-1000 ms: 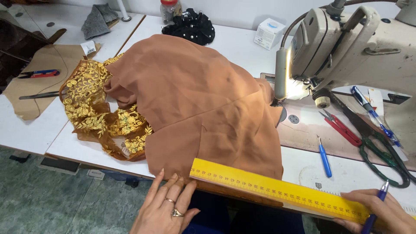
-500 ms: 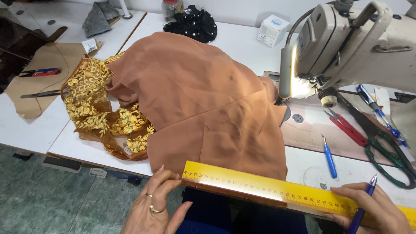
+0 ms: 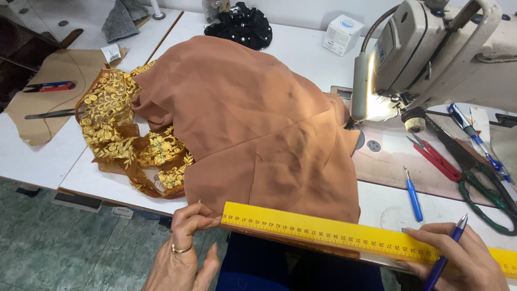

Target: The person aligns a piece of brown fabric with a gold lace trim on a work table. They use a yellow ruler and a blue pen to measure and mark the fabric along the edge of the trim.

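Observation:
A brown garment [image 3: 258, 129] lies spread over the white sewing table [image 3: 107, 186], with gold embroidered lace [image 3: 126, 143] at its left side. A long yellow ruler [image 3: 344, 237] lies along the garment's near hem. My left hand [image 3: 186, 245] pinches the fabric edge at the ruler's left end, a ring on one finger. My right hand [image 3: 458, 256] presses down on the ruler's right part and holds a blue pen [image 3: 446, 253] between its fingers.
A white sewing machine [image 3: 431, 54] with a lit lamp stands at the right. Beside it lie a small blue tool [image 3: 413, 194], red snips [image 3: 436, 159], green-handled scissors [image 3: 484, 196] and a pen. Black fabric [image 3: 239, 24], a small white box [image 3: 342, 35] and brown paper [image 3: 48, 81] sit farther back.
My left hand has moved up from under the table edge to the ruler's left end. The ruler has shifted slightly along the hem.

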